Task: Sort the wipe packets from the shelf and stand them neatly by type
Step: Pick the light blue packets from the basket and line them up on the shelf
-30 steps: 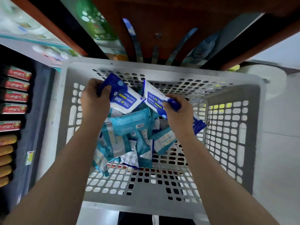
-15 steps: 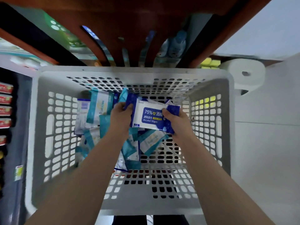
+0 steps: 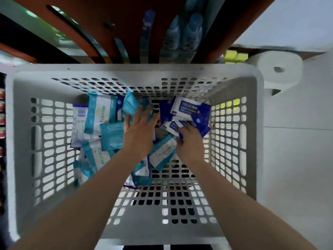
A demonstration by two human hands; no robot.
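Open-topped basket [image 3: 137,73] walled on all sides, near half of its floor bare, teal packets [image 3: 100,112] heaped across left and centre, dark blue packets [image 3: 191,109] filling far right corner, shelf [image 3: 86,24] just beyond far rim

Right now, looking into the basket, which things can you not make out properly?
All in the head view:
Teal packets: some hidden under the left hand and its forearm, so no count; print blurred.
Lower dark blue packet: label covered by the right hand; whether it grips or only touches is unclear.
Red items on the shelf: cut off by the left edge.
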